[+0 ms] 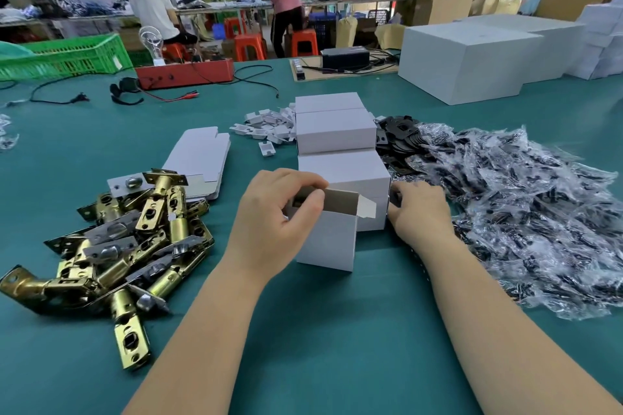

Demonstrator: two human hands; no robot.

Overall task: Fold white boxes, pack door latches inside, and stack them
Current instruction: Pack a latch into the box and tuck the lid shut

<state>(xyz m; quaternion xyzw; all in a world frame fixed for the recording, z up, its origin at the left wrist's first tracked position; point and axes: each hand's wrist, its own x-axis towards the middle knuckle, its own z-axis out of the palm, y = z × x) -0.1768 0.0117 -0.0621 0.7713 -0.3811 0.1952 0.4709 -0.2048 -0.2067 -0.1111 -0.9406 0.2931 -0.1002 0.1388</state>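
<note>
Single head-worn wide-angle view, angled forward and down, close over green table (337, 330); workshop background beyond.

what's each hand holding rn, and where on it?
Left hand grips the open box at its top left rim. Right hand touches the box's right side; whether it holds something dark can't be told.

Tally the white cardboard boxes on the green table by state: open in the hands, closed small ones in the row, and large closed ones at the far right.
Open small white cardboard box, held by the left hand: 1
Closed small white cardboard boxes in the row: 3
Large closed white boxes: 2
Total: 6
</note>
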